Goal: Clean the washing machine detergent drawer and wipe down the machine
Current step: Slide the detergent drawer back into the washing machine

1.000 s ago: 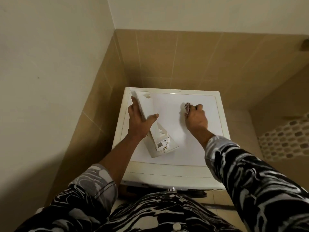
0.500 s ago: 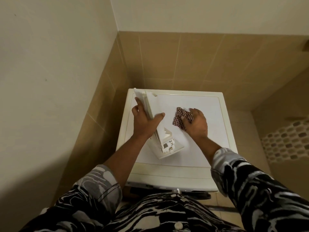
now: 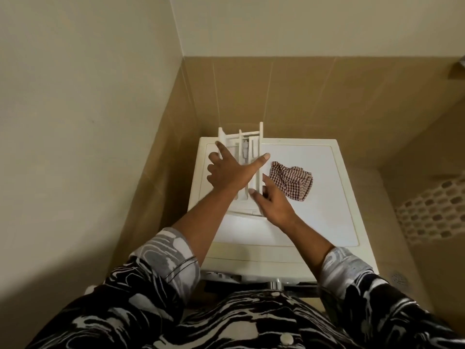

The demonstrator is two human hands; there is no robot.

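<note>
The white detergent drawer (image 3: 247,145) lies on top of the white washing machine (image 3: 317,222), its compartments facing up and its far end over the machine's back edge. My left hand (image 3: 227,172) spans the drawer, thumb on its right wall and fingers on its left wall. My right hand (image 3: 275,205) is at the drawer's near right side, fingers apart and touching its wall, holding nothing. A red-and-white checked cloth (image 3: 292,182) lies crumpled on the machine top, just right of the drawer and free of both hands.
The machine stands in a corner: a plain wall close on the left and a tan tiled wall (image 3: 302,96) behind. A pebble-patterned tile strip (image 3: 435,207) runs along the lower right. My patterned sleeves and shirt fill the bottom of the view.
My right hand let go of the checked cloth, which now lies on the machine top, and moved left to the drawer. My left hand turned the drawer so its open compartments face up.
</note>
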